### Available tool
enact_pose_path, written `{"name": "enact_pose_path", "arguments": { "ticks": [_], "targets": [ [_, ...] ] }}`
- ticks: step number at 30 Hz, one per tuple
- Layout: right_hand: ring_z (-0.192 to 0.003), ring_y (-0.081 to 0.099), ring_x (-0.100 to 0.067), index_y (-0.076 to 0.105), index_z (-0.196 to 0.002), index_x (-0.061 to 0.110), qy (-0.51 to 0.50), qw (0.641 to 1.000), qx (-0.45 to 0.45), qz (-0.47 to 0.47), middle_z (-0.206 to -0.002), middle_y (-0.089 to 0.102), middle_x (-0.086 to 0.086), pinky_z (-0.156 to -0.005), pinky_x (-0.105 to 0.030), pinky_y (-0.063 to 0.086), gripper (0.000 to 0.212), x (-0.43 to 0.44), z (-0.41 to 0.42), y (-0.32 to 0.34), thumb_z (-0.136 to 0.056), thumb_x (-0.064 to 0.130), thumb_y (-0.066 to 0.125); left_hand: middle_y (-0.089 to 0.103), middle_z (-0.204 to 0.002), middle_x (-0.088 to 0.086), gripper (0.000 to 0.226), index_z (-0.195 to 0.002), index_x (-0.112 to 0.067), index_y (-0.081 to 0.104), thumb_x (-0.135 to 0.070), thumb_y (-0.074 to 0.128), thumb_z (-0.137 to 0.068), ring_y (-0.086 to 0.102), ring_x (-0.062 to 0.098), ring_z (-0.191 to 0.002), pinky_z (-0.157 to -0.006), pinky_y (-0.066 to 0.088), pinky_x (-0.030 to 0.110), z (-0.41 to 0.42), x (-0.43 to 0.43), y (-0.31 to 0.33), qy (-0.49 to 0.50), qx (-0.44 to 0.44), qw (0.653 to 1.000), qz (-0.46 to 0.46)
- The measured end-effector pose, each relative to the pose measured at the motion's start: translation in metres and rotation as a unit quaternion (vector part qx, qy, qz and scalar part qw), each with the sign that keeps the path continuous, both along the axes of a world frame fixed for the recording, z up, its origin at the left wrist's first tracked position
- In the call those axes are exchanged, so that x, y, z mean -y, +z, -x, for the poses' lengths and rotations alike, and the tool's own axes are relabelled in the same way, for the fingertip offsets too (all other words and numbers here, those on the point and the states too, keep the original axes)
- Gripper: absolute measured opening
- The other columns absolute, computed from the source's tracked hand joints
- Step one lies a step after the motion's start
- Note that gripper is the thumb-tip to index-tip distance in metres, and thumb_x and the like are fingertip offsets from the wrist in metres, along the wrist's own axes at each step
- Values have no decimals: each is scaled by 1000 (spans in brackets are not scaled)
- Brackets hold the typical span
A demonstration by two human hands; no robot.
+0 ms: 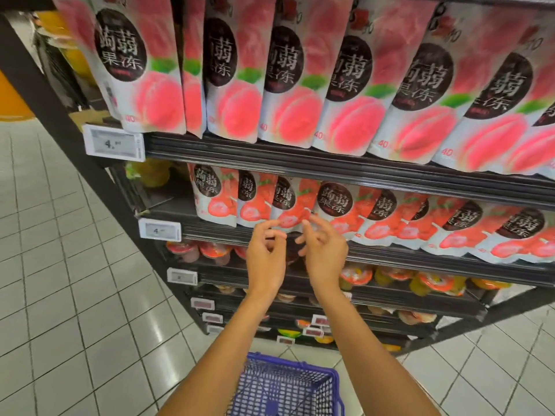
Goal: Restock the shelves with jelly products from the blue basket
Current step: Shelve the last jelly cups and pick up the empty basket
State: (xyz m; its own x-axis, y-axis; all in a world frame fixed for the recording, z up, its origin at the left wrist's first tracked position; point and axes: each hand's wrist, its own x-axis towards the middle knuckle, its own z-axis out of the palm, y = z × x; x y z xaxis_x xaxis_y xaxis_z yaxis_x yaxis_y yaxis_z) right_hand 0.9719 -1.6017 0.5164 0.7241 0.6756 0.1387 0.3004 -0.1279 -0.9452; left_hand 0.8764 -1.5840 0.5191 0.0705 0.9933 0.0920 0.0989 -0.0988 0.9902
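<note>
- The left hand hung at frame centre, fingers loosely bent, gripping nothing.
- The blue basket sat on the floor at bottom centre.
- The right hand, fingers spread apart, held nothing, its fingertips just before the jelly pouches on the middle shelf.

Bare left hand, bare right hand, bare forearms

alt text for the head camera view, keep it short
Two empty hands, left hand and right hand, reach toward a row of red-and-white jelly pouches on a store shelf, with peach pouches on the shelf above. A blue basket sits on the tiled floor below, between the forearms.
</note>
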Motion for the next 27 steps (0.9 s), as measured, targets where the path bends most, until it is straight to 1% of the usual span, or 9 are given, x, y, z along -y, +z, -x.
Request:
{"name": "enact_pose_path", "arguments": {
  "ticks": [4, 6, 10, 14, 16, 20, 22, 24, 27],
  "targets": [
    [-48, 64, -12, 71, -101, 29, -65, 998, -4, -11, -59, 69, 5, -61, -43, 56, 16, 2, 0, -5, -96, 38, 59, 68, -93, -1, 21, -115, -14, 59, -8, 54, -96, 64, 21, -87, -78, 46, 17, 12, -7, -3, -1, -1, 1000, 9],
    [-46, 63, -10, 69, -97, 35, -82, 996, -10, -17, -58, 68, 5, -61, -44, 57, 10, 7, -2, -7, -96, 39, 60, 68, -93, -1, 21, -116, -13, 59, -8, 54, -96, 63, 22, -88, -77, 45, 13, 16, -10, -3, 0, -1, 1000, 12],
    [-46, 64, -13, 66, -96, 37, -86, 995, -29, -40, -57, 68, 3, -62, -46, 58, 4, 7, 0, -8, -94, 38, 62, 69, -93, 2, 20, -113, -15, 58, -9, 54, -95, 63, 26, -85, -77, 46, 19, 21, -14, -2, -7, 8, 1000, 18],
    [-51, 63, -8, 56, -105, 38, -132, 988, -40, -66, -60, 69, 6, -63, -36, 53, 13, 2, 15, -8, -93, 39, 62, 69, -91, 1, 19, -110, -18, 57, -7, 54, -94, 63, 24, -81, -69, 43, 9, 28, -18, -2, -7, 10, 1000, 9],
    [-53, 60, -5, 48, -98, 45, -145, 985, -14, -95, -59, 66, 8, -61, -27, 45, 15, 1, 25, -8, -93, 41, 62, 69, -92, 2, 22, -110, -20, 57, -5, 54, -93, 62, 24, -82, -72, 45, 12, 33, -21, -1, -8, 16, 1000, 10],
    [-51, 61, -4, 64, -98, 41, -21, 997, 71, -11, -54, 65, 12, -57, -18, 44, 11, -16, 45, -5, -92, 49, 60, 67, -89, -21, 17, -108, -15, 61, -8, 56, -93, 60, 3, -79, -75, 48, 20, 43, -26, -2, 12, 2, 1000, 11],
    [-51, 63, -8, 70, -108, 29, 25, 998, 45, 23, -55, 67, 7, -61, -30, 53, 24, -28, 51, -2, -93, 46, 61, 62, -90, -36, 14, -106, -10, 63, -9, 55, -94, 59, -4, -78, -74, 47, 20, 46, -29, -3, 13, -4, 1000, 9],
    [-50, 63, -14, 72, -108, 23, 30, 999, 18, 36, -58, 69, 3, -63, -39, 56, 26, -36, 53, 0, -94, 42, 61, 62, -88, -37, 15, -106, -10, 63, -7, 55, -94, 59, -5, -76, -74, 48, 23, 49, -31, -2, 11, -5, 1000, 11],
    [-57, 63, -15, 74, -102, 24, -25, 997, 40, 56, -59, 66, 6, -58, -32, 50, 25, -36, 53, -3, -96, 42, 58, 66, -85, -28, 16, -106, -11, 63, -6, 54, -94, 60, 0, -74, -74, 49, 25, 52, -32, -2, 13, 1, 1000, 18]
  ]
}}
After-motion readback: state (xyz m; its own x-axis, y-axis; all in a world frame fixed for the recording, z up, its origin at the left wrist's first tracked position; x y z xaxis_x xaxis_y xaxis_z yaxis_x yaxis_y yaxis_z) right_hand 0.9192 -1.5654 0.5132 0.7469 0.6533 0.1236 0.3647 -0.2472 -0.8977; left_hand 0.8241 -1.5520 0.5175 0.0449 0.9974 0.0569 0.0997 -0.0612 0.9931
